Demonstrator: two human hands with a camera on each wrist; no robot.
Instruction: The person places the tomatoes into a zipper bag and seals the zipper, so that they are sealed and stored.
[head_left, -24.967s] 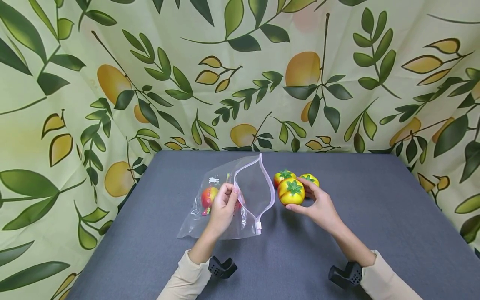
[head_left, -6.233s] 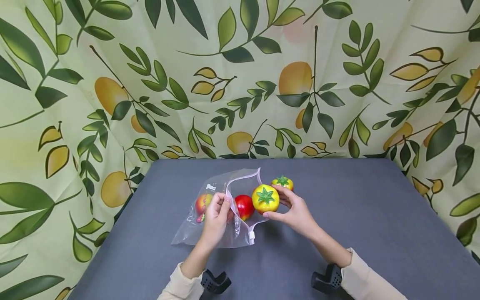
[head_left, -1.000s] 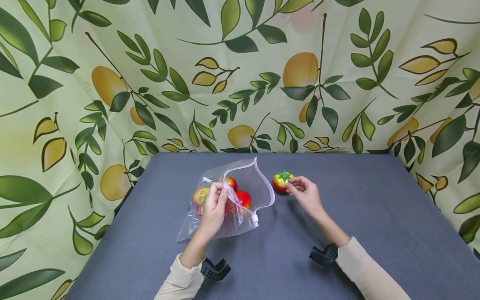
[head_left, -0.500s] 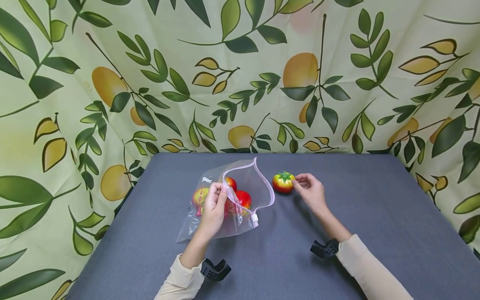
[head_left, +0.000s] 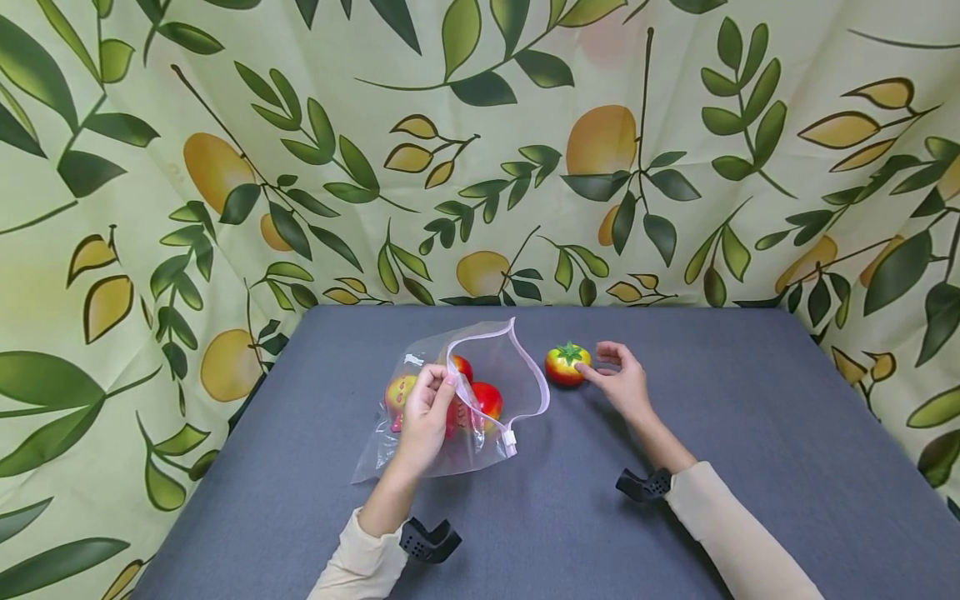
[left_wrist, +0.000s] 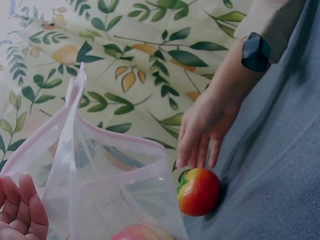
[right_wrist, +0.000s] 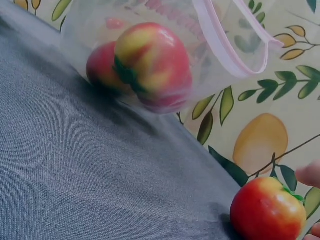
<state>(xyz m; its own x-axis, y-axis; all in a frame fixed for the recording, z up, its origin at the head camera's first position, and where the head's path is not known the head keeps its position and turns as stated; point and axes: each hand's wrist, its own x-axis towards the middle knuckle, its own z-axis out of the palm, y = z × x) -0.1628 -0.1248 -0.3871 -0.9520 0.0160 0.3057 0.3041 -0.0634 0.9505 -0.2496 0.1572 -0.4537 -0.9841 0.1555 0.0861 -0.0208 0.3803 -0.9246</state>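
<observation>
My left hand (head_left: 426, 417) pinches the pink-edged mouth of a clear slider zip bag (head_left: 465, 462), whose opening gapes to the right. Inside the bag sit two red-and-yellow toy tomatoes (head_left: 487, 400) and a yellow-and-pink item (head_left: 400, 390), partly hidden behind the hand. Another toy tomato (head_left: 567, 367), with a green star-shaped top, rests on the table just right of the bag. Beside it is my right hand (head_left: 622, 379), fingers parted and thumb tip right at the tomato's side. In the left wrist view, the right hand's fingers point down over the tomato (left_wrist: 199, 192).
A grey cloth-covered table (head_left: 540, 533) lies under everything. Behind it and at the sides hangs a curtain (head_left: 315, 167) printed with leaves and fruit. A white slider (head_left: 511, 438) sits at the bag mouth's near corner. Each wrist wears a black camera band (head_left: 431, 540).
Two tomatoes that were on the table have gone into the bag. Over the last second my right hand has drawn slightly right and its fingers have spread, while the last tomato stays put.
</observation>
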